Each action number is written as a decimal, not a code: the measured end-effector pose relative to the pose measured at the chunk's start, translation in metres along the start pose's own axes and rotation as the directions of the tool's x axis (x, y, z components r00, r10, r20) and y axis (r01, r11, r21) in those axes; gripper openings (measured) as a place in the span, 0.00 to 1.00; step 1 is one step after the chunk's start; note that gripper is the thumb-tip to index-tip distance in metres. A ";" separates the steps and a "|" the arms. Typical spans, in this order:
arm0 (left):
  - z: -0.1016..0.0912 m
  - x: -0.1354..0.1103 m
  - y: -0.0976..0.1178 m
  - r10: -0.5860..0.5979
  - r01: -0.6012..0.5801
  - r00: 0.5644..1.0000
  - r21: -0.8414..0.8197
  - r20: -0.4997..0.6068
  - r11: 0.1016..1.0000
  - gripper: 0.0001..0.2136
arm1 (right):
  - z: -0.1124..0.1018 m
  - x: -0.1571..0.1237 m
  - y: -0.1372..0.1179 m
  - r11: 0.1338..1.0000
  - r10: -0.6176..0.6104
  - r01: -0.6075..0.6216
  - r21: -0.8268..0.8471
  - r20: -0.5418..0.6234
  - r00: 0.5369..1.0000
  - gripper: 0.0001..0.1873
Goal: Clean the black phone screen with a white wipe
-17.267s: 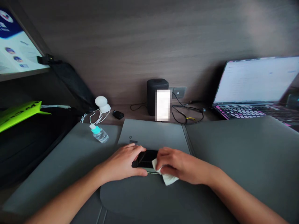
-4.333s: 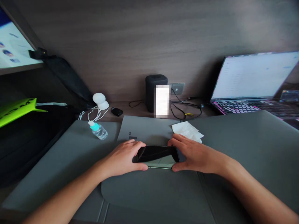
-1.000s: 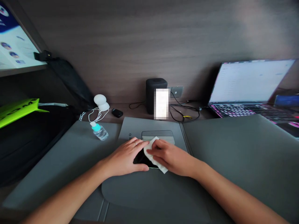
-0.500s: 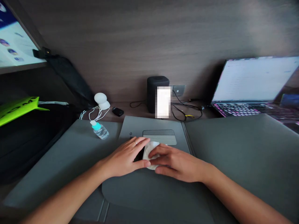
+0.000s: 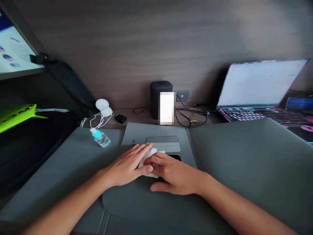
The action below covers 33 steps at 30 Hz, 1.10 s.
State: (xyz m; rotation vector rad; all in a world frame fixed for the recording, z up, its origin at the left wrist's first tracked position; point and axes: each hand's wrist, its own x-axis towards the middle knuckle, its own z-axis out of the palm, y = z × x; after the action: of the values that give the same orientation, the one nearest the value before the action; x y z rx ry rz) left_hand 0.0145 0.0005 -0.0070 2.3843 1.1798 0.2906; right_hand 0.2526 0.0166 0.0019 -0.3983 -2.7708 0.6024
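A black phone (image 5: 176,158) lies flat on the grey leather-like mat (image 5: 156,205), mostly covered by my hands; its rounded right corner shows. My left hand (image 5: 126,165) spans its left end, index finger along the far edge and thumb along the near edge. A crumpled white tissue (image 5: 152,152) is spread over the phone's left part. Bent fingers of my right hand (image 5: 172,172) press the tissue down onto the screen, with the thumb apart on the near side. Just beyond the phone is a card-sized pocket (image 5: 162,146) in the mat.
Left of my hands lies a clear bottle (image 5: 102,140) with a turquoise collar. Behind are a white rounded device (image 5: 102,105), a black fob-like item (image 5: 120,118), a black speaker (image 5: 155,101) and loose cables (image 5: 195,119). An open laptop (image 5: 256,85) stands at right, a black bag (image 5: 31,147) at left.
My right hand has slid the tissue left across the phone, uncovering its right corner. My left hand keeps its place on the left end. The view has shifted slightly right.
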 end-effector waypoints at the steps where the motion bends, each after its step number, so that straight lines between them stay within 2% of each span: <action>1: 0.000 0.000 0.000 -0.008 0.008 1.000 -0.004 -0.001 1.000 0.32 | 0.001 0.000 0.000 1.000 -0.012 0.012 0.013 0.011 1.000 0.21; 5: 0.001 -0.001 -0.001 0.002 -0.002 1.000 0.000 -0.003 1.000 0.32 | 0.002 0.000 -0.002 1.000 0.001 -0.001 0.015 0.004 1.000 0.15; 9: 0.001 -0.002 -0.003 0.050 -0.050 0.999 0.014 -0.019 0.999 0.31 | 0.004 0.003 -0.004 0.998 -0.043 0.044 -0.038 0.025 0.999 0.20; 13: 0.000 -0.003 -0.002 0.025 -0.025 1.000 0.019 -0.005 0.999 0.31 | 0.001 0.005 -0.005 0.998 -0.057 0.058 -0.012 0.061 0.996 0.12; 18: -0.002 -0.003 0.001 -0.008 0.008 1.000 0.017 0.024 1.000 0.30 | -0.001 0.005 -0.001 0.999 -0.007 0.008 -0.044 0.019 1.000 0.10; 24: -0.002 -0.002 0.000 0.012 -0.012 1.000 0.022 0.017 1.000 0.32 | -0.011 -0.009 0.006 0.986 0.117 -0.125 0.109 0.069 0.991 0.10; 29: -0.001 -0.001 0.001 -0.003 0.002 0.999 0.022 0.033 1.000 0.41 | -0.009 -0.004 0.005 0.988 0.075 -0.080 0.135 0.045 0.996 0.10; 33: 0.000 -0.002 -0.003 0.000 0.000 1.000 0.014 -0.007 1.000 0.43 | -0.021 -0.013 0.009 0.972 0.115 -0.139 0.188 0.132 0.985 0.08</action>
State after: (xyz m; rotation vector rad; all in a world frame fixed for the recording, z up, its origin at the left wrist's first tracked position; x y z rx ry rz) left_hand 0.0107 0.0009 -0.0083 2.3971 1.1889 0.2920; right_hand 0.2731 0.0276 0.0139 -0.5138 -2.7781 0.9517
